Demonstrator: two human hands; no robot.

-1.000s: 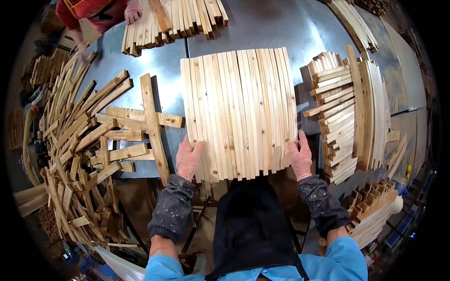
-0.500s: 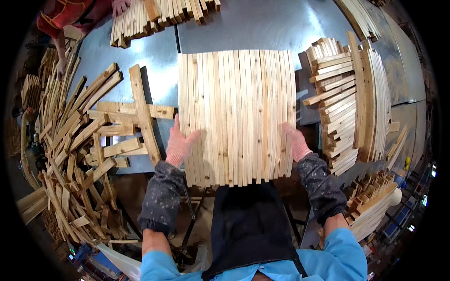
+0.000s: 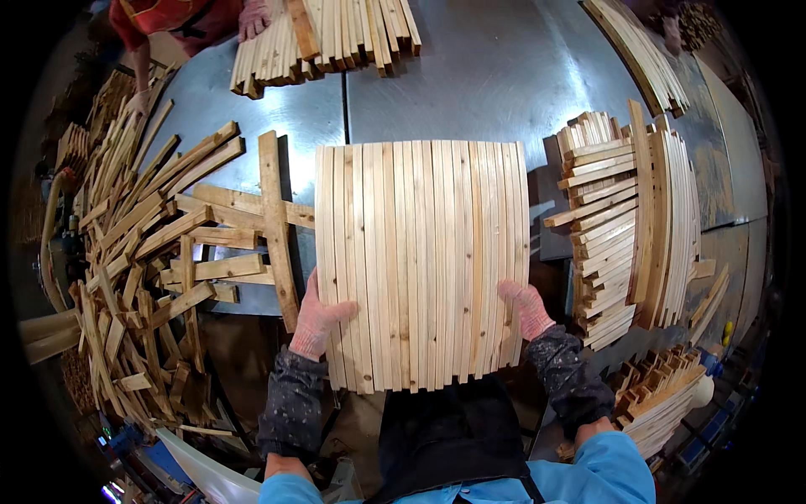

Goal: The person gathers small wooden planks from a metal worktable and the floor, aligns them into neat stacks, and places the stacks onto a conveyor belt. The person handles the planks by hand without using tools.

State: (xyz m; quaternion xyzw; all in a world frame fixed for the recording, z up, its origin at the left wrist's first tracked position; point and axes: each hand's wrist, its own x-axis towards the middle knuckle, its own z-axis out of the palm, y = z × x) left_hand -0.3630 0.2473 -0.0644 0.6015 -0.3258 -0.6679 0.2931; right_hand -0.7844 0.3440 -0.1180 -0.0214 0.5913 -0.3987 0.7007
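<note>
A row of pale wooden strips (image 3: 424, 260), laid side by side into a broad slab, sits in front of me and overhangs the near edge of the metal table. My left hand (image 3: 319, 317), in a pinkish glove, grips the slab's left side with the thumb lying across the top. On the opposite side my right hand (image 3: 527, 309), gloved alike, presses its edge with the thumb on top. Both hands squeeze the strips from the sides, nearer the slab's front end. The fingers underneath are hidden.
Loose wooden offcuts (image 3: 151, 269) heap up at the left. Stacked strips (image 3: 604, 227) stand at the right, with another bundle (image 3: 659, 391) below them. Across the metal table (image 3: 470, 76), a co-worker's gloved hand (image 3: 253, 18) rests by more strips (image 3: 327, 42).
The slab and both my hands sit lower in the picture, nearer my body. The table and surrounding stacks have also shifted downward, as the view has tilted. My grip is kept.
</note>
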